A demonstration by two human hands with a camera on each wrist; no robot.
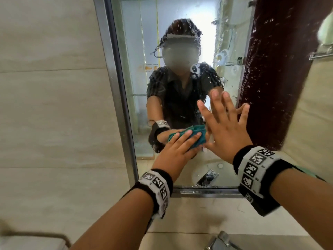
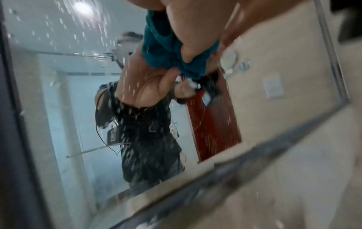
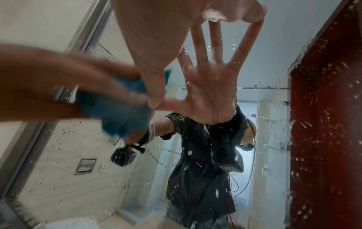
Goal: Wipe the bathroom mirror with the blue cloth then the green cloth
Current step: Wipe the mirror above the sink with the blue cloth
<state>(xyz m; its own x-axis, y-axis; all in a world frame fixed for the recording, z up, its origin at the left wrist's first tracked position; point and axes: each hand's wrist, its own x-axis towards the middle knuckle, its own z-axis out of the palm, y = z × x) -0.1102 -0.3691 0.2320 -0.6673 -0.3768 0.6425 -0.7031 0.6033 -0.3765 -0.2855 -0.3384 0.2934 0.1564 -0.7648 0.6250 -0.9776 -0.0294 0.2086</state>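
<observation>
The metal-framed mirror (image 1: 115, 87) hangs on a tiled wall, and its glass is speckled with water drops. My left hand (image 1: 180, 143) grips the bunched blue cloth (image 1: 197, 139) and holds it against the lower middle of the glass. In the left wrist view my fingers (image 2: 188, 46) curl over the cloth (image 2: 162, 46). My right hand (image 1: 227, 127) lies flat on the glass just right of the cloth, fingers spread and holding nothing. The right wrist view shows that hand (image 3: 166, 31) meeting its reflection, with the cloth (image 3: 125, 111) and blurred left hand (image 3: 58, 86) beside its thumb.
Beige wall tiles surround the mirror. A chrome tap (image 1: 221, 240) stands below at the bottom edge. At the upper right edge, pale green fabric (image 1: 326, 29) sits above a metal rack (image 1: 320, 53). The mirror reflects a dark red door and a shower area.
</observation>
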